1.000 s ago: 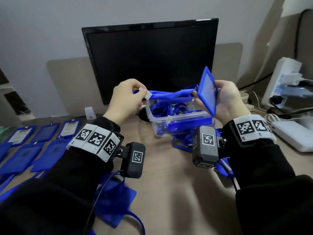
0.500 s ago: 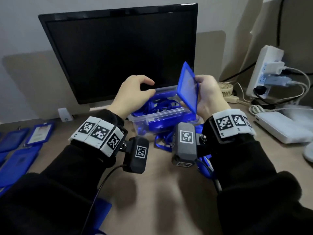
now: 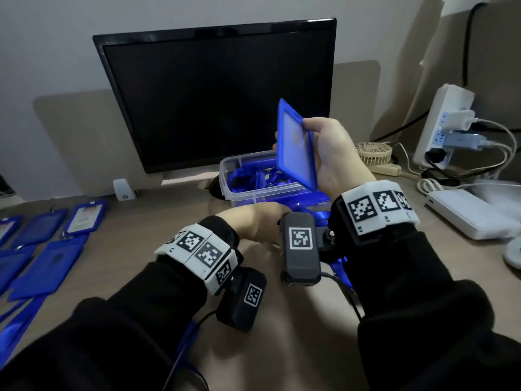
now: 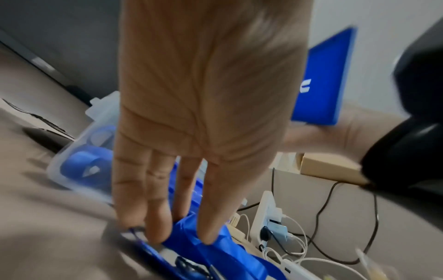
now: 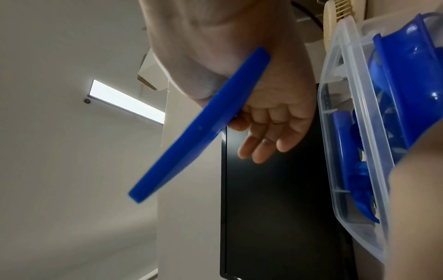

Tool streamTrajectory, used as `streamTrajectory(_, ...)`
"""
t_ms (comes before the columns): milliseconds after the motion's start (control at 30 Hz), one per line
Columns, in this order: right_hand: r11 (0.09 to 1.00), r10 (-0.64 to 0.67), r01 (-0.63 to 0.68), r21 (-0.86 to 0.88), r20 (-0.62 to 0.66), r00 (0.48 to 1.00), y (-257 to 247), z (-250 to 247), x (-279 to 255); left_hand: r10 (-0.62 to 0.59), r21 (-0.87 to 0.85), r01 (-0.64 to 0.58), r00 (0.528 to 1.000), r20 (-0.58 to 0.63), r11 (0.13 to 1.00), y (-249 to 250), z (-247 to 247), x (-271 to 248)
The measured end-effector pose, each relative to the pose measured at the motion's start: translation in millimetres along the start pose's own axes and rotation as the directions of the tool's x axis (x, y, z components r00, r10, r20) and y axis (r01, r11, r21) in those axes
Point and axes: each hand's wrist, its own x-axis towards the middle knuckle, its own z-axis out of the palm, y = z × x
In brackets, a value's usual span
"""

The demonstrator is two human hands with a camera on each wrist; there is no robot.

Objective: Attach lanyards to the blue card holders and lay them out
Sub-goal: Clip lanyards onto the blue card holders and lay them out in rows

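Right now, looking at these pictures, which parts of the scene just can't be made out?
- Left hand: in the head view the right wrist's camera box covers its fingers.
- Lanyard under those fingers: the left wrist view is blurred, so a real grip cannot be confirmed.
- Card holder in the right hand: no view shows a clip slot clearly.
- Laid-out holders: cut off by the head view's left edge, so uncountable.

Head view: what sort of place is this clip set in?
Probably an office desk. A dark monitor stands against the wall, a power strip with chargers leans at the right, and blue card holders lie in rows on the desk.
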Motion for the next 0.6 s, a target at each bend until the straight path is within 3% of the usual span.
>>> streamTrajectory(100,1.000,0.006,-0.005,-0.029,0.012,1.000,-2.6,2.3,-4.4,-0.039,-0.050,0.043,0.997,0.064,0.998,0.3,1.6,5.0)
streamTrajectory(167,1.000,-0.019,0.019,-0.018,0.015,1.000,-6.2,0.5,-5.6,-0.067,-0.038,0.068,0.997,0.029,0.997,-2.3,4.8,11.3)
streamTrajectory(267,0.999,-0.038,0.037,0.034,0.009,0.999,-13.8,-4.9,-9.2,-0.020,0.011,0.022,0.990,-0.141,1.000,-5.5,-0.9,15.5)
streamTrajectory(333,0.996,-0.056,0.055,0.065,0.026,0.998,-20.9,-10.8,-14.0,-0.017,-0.124,-0.020,0.958,-0.288,0.992,-4.2,-14.2,11.5)
streamTrajectory(467,0.989,-0.039,0.027,0.142,0.083,0.996,-28.0,-17.4,-21.7,-0.028,-0.406,-0.277,0.798,-0.603,0.871,6.1,-48.3,-2.3)
streamTrajectory(600,0.992,0.022,-0.042,0.118,0.170,0.985,-24.2,-11.5,-25.6,-0.016,-0.467,-0.525,0.652,-0.758,0.712,21.9,-76.1,-21.5)
